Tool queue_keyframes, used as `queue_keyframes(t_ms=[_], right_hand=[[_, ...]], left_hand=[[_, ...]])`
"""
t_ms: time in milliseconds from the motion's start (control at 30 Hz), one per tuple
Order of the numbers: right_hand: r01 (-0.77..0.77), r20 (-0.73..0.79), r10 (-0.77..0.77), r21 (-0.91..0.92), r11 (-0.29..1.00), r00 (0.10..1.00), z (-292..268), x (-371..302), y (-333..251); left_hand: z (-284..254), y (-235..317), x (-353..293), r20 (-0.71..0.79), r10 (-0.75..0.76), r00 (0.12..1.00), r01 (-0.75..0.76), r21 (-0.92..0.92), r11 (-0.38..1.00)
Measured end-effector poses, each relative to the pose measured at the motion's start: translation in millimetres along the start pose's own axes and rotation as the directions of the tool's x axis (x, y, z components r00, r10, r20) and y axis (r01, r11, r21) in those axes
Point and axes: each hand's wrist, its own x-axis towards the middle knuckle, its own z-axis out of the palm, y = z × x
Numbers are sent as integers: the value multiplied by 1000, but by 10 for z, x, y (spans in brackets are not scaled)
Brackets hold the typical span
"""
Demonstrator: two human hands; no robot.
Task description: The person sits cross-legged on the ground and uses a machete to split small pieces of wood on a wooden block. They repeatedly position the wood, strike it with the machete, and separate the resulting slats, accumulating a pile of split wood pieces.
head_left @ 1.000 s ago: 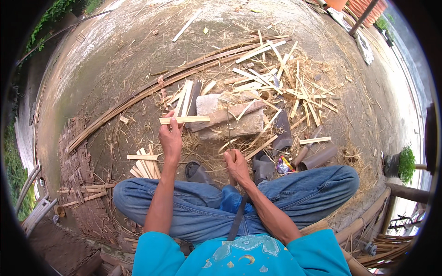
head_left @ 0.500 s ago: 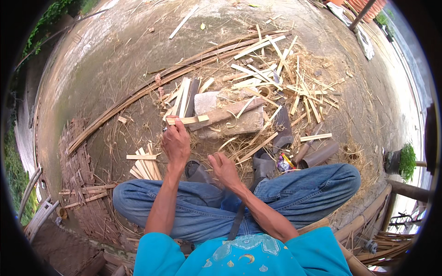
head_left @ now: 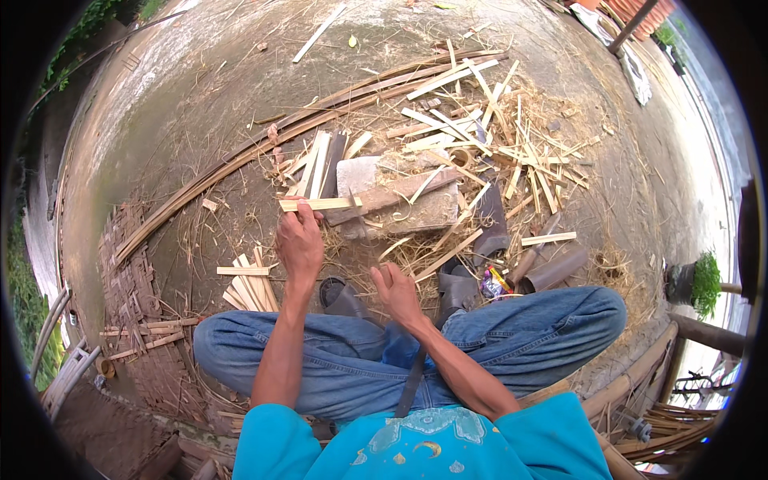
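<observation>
Hands, two: left hand [head_left: 299,240] clenched around one bamboo strip [head_left: 320,205], right hand [head_left: 398,290] loose, empty; strip's gripped end hidden.

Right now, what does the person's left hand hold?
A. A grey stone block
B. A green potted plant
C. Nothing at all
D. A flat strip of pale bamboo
D: the left hand grips a flat pale bamboo strip that lies across in front of the grey stone block, while the right hand is open and empty near the knee.
</observation>
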Motion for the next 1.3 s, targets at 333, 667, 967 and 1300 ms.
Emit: queue_keyframes(t_ms=[333,667,967,1300], right_hand=[[-31,-4,31,-8,1000,1000,-36,-29,106],[180,1,-184,198,963,983,8,49,-433],[53,56,-56,54,997,997,-11,177,0],[17,-40,-22,-127,992,999,-184,152,352]], left_hand=[[-11,-38,-4,8,54,999,-54,11,998],[-104,78,22,39,217,975,-215,-58,975],[-116,-107,72,15,149,989,-147,-100,984],[-98,-143,85,62,78,995,-56,-301,952]])
